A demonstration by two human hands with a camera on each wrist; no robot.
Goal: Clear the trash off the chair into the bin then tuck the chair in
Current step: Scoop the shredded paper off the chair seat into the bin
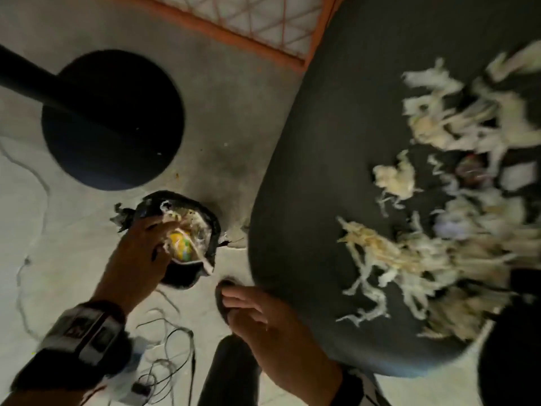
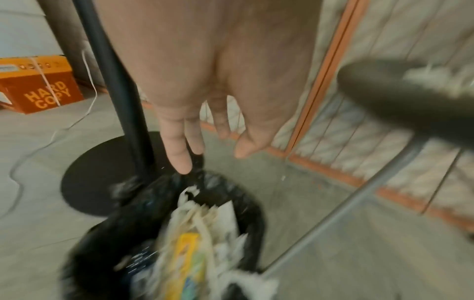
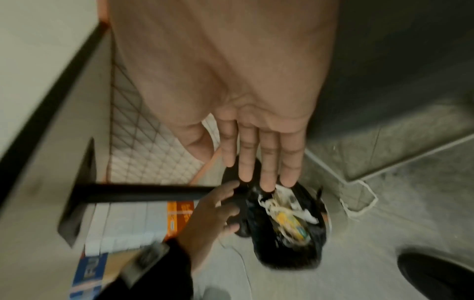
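Shredded pale paper trash [image 1: 439, 230] lies spread over the right half of the dark chair seat [image 1: 336, 142]. A small bin lined with a black bag [image 1: 187, 276] stands on the floor left of the chair, holding paper shreds and a yellow wrapper [image 1: 180, 244]. My left hand [image 1: 158, 238] hovers over the bin's rim [image 2: 231, 192] with fingers [image 2: 179, 158] straight, holding nothing. My right hand [image 1: 243, 306] is by the seat's front-left edge, fingers [image 3: 266, 172] straight and empty, pointing toward the bin [image 3: 287, 239].
A black pole on a round black base [image 1: 111, 121] stands behind the bin. An orange-framed wire grid [image 1: 263, 22] lines the far side. Cables [image 1: 167, 356] trail on the floor near my leg [image 1: 228, 373]. An orange box [image 2: 43, 91] sits far left. A thin metal chair leg [image 2: 346, 203] slants beside the bin.
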